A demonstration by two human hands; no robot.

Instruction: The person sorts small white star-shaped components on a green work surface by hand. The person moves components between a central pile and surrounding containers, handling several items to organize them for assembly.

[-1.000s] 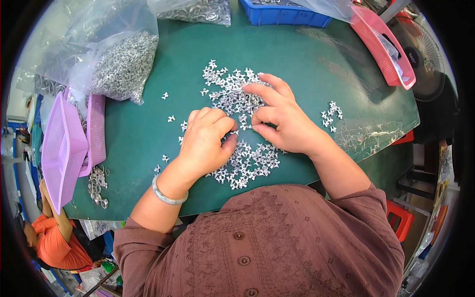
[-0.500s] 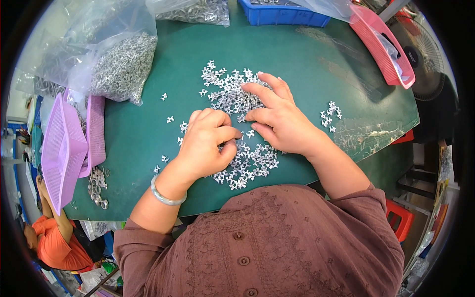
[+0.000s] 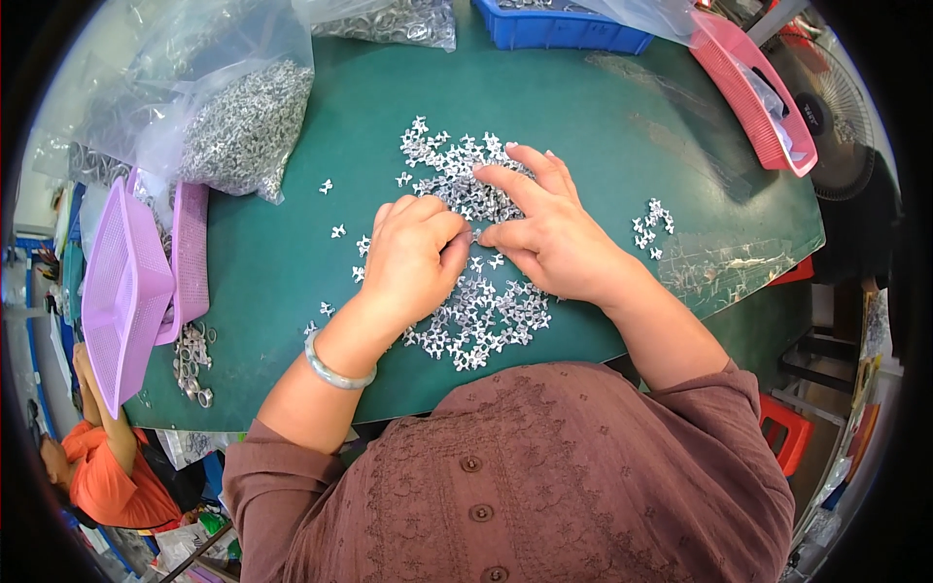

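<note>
Small silver metal pieces with spread prongs lie in two heaps: a far pile (image 3: 471, 185) and a nearer pile (image 3: 486, 316). Between them my left hand (image 3: 413, 248) is curled, thumb and forefinger pinched at one silver metal piece (image 3: 475, 235), mostly covered by fingertips. From the other side my right hand (image 3: 552, 233) meets it, its thumb and forefinger close together on the same piece. The other right fingers reach out over the far pile. A pale bangle (image 3: 335, 367) circles my left wrist.
A green table (image 3: 583, 107) bears a bag of metal pieces (image 3: 243, 126), purple baskets (image 3: 131, 282), loose rings (image 3: 191, 364), a blue tray (image 3: 569, 31), a pink basket (image 3: 748, 92) and a small cluster of pieces (image 3: 653, 226). A person in orange (image 3: 117, 481) sits at left.
My left hand has moved slightly up and its pinch now meets my right fingertips at a piece. The right forefinger and thumb have drawn closer together.
</note>
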